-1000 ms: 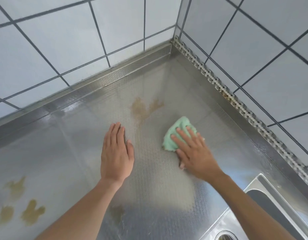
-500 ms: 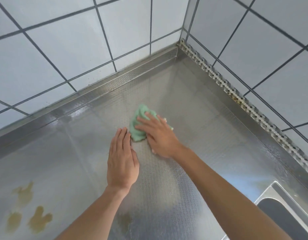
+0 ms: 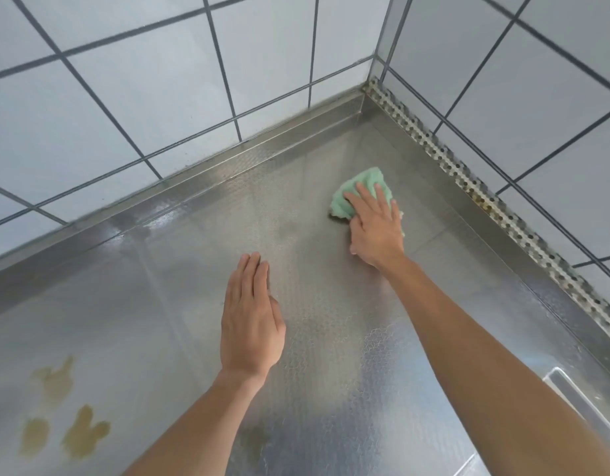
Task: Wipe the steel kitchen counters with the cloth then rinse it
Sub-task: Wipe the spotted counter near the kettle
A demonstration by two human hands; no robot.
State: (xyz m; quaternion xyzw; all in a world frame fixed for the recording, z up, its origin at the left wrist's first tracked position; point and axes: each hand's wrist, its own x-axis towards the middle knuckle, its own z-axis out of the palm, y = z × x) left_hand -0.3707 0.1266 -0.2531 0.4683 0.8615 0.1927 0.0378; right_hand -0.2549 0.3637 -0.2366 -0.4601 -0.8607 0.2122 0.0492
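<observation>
The right hand (image 3: 375, 228) presses a green cloth (image 3: 358, 190) flat-fingered onto the steel counter (image 3: 159, 304) near the tiled corner. The left hand (image 3: 250, 324) rests released, palm down. Brown stains (image 3: 61, 417) lie at the left.

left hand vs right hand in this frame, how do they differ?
The right hand presses the green cloth onto the steel counter; the left hand holds nothing.
The right hand's fingers are spread over the cloth; the left hand's fingers lie straight and together.
The right hand reaches further toward the tiled corner; the left hand sits nearer the person.
Both are bare, palm down, fingers pointing toward the wall.
</observation>
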